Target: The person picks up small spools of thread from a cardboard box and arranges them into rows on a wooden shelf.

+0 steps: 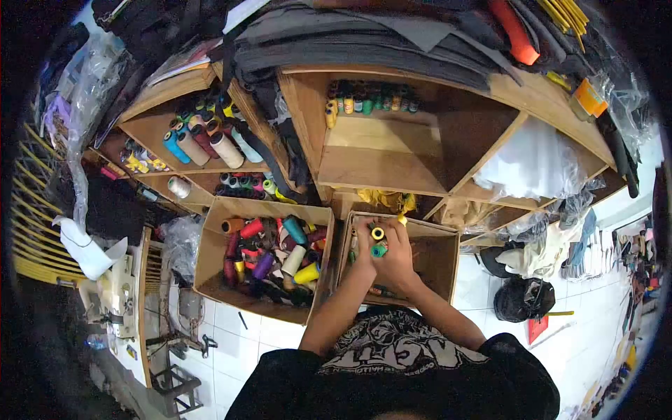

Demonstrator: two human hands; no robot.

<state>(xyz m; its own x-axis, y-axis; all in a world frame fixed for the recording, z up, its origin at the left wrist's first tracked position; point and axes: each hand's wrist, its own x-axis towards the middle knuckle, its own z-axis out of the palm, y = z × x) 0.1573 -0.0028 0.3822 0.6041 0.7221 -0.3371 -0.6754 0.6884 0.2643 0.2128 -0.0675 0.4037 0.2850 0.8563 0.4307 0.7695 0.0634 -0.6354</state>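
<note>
Both hands come together over the right cardboard box (453, 269). My left hand (363, 246) curls round the left side of a small group of thread spools, and my right hand (397, 257) closes on them from the right. Between the fingers show a yellow thread spool (378, 232) and, just below it, a green thread spool (379, 249). Another yellow spool (402, 219) peeks out at the right fingertips. The palms hide the rest of what they hold. Part of the box's inside lies in shadow beneath my wrists.
To the left stands a cardboard box (203, 269) full of large coloured thread cones. Ahead, a wooden shelf (381, 168) carries a row of small spools (364, 98) at its back. More cones (227, 150) fill the left compartment. A sewing machine (122, 301) stands far left.
</note>
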